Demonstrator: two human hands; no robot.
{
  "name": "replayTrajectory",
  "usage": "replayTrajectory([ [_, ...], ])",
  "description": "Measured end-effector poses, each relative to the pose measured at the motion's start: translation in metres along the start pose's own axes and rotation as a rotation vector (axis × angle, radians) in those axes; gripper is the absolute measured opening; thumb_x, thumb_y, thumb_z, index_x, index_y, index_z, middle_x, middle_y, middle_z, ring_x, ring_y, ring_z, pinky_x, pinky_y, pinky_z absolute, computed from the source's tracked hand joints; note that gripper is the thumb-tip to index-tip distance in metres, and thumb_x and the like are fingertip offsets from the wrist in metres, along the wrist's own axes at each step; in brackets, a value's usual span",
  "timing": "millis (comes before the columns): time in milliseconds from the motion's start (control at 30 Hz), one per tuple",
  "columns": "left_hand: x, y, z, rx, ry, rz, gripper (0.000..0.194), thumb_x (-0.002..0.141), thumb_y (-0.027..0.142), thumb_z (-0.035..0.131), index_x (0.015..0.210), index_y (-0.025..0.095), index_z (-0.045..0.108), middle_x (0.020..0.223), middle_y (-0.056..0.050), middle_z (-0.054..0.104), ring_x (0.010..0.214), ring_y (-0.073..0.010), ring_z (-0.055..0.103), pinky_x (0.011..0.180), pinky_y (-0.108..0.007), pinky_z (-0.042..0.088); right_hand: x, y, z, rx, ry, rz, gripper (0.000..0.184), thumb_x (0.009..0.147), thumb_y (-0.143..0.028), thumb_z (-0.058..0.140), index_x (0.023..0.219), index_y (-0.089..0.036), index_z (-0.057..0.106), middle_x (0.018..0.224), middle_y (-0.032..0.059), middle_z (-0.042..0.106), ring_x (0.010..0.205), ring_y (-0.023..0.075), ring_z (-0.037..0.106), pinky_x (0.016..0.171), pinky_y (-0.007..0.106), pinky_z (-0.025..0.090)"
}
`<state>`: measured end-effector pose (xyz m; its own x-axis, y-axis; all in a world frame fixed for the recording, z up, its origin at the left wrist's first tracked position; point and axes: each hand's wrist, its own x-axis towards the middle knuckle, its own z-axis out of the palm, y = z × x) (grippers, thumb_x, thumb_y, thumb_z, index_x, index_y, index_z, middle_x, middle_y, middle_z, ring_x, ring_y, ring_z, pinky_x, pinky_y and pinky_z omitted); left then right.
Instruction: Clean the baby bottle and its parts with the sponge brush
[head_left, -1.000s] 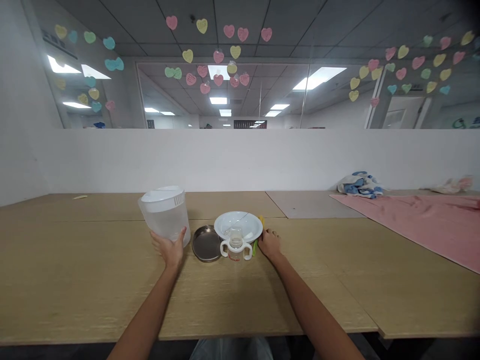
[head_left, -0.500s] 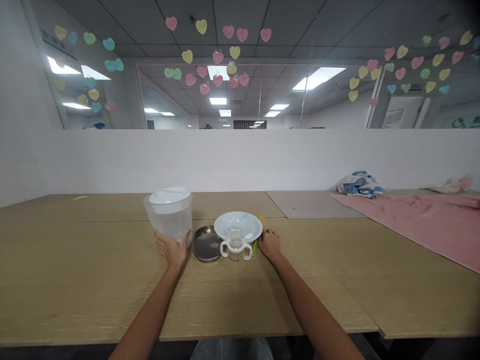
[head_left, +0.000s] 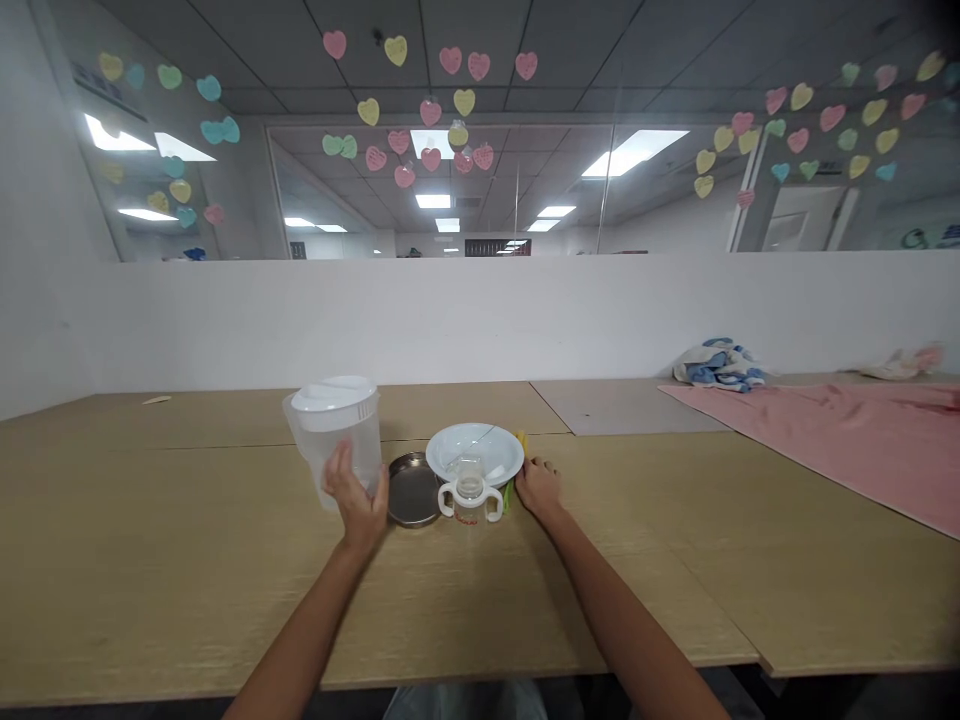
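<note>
A translucent white pitcher (head_left: 337,420) with a white lid stands upright on the wooden table. My left hand (head_left: 358,500) is in front of its lower right side, fingers spread; whether they still touch it I cannot tell. The thumb is close to the left rim of a round metal pan (head_left: 414,490). Right of the pan is a white bowl (head_left: 474,443) with something clear in it. A clear bottle (head_left: 471,510) with two white handles stands before the bowl. My right hand (head_left: 540,487) rests on the table, fingers loosely apart, beside a partly hidden yellow and green item (head_left: 508,496).
A pink cloth (head_left: 840,440) covers the table's right side. A crumpled blue and white cloth (head_left: 720,365) lies at the back against the white wall (head_left: 480,320). The table's front edge (head_left: 450,684) runs close to me.
My left hand has loosened from around the pitcher's lower part and shifted right, its fingers now raised in front. The right hand has stayed in place.
</note>
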<state>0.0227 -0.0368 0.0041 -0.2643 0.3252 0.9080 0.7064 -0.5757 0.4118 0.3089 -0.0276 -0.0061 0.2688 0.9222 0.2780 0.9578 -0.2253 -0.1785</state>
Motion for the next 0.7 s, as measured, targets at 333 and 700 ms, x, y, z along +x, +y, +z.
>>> replayTrajectory([
  [333,0.026,0.045,0.076,0.049,-0.968,-0.043,0.034,0.087,0.029,0.036,0.107,0.016,0.061,0.108,-0.008,0.065,0.098,-0.0173,0.059,0.085,-0.028,0.044,-0.001,0.003,0.001,0.031,0.009,0.001,0.037,0.088,-0.032,0.032,0.107,-0.019,0.06,0.109,0.0117,0.06,0.103,0.025,0.051,0.082,0.034,0.032],
  [700,0.044,0.059,0.1,0.243,-1.332,0.119,0.017,0.061,0.017,0.061,0.072,0.021,0.074,0.084,-0.009,0.072,0.085,-0.0213,0.063,0.079,-0.029,0.043,-0.005,-0.001,0.001,0.052,0.038,0.005,0.035,0.086,-0.029,0.036,0.106,-0.015,0.061,0.107,0.0142,0.061,0.103,0.0253,0.051,0.083,0.034,0.032],
])
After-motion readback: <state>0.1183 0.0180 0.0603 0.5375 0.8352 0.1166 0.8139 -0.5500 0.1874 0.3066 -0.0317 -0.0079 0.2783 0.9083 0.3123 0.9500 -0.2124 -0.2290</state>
